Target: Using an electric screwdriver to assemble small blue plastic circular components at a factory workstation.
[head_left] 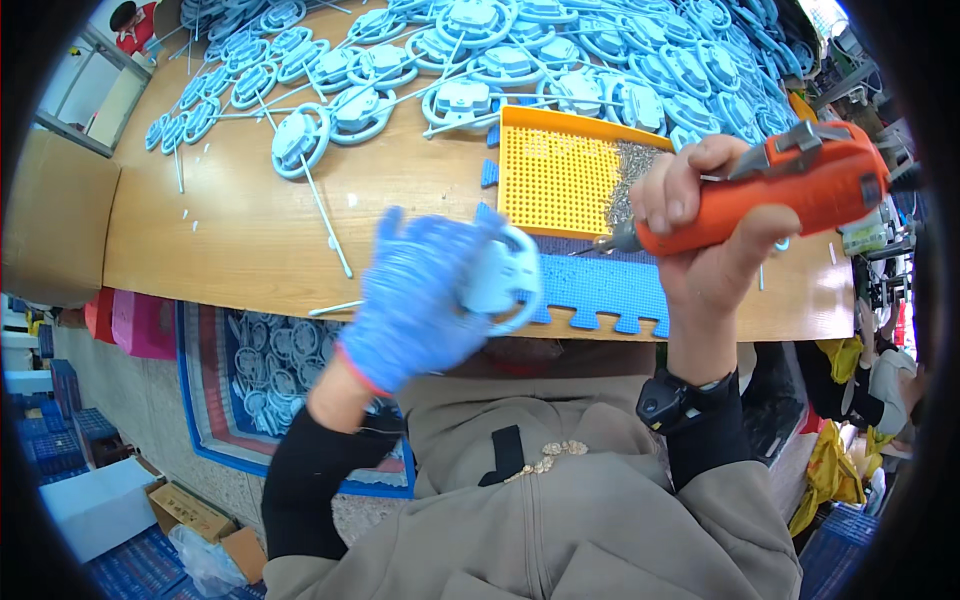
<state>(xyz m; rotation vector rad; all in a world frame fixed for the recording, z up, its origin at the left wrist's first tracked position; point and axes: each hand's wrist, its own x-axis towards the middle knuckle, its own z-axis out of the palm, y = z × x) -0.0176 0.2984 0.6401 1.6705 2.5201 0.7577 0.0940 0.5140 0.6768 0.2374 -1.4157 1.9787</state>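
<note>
My left hand [425,290], in a blue glove and slightly smeared by motion, grips a light-blue round plastic part [515,280] with an outer ring and a flat centre piece. My right hand [705,220], bare, is closed around an orange electric screwdriver [770,190]. Its thin bit points left, just below a yellow perforated tray [555,170]. Small screws [632,175] are heaped at that tray's right side, and more stand in its holes. Beneath the bit lies a blue foam mat [600,290] with a jigsaw edge, apart from the held part.
Many light-blue ring parts with long sticks [470,100] are piled along the table's far side. A blue-rimmed bin [285,350] of similar parts stands below the table at left. A cardboard box [60,215] stands by the left edge. Other people are at the far left and right.
</note>
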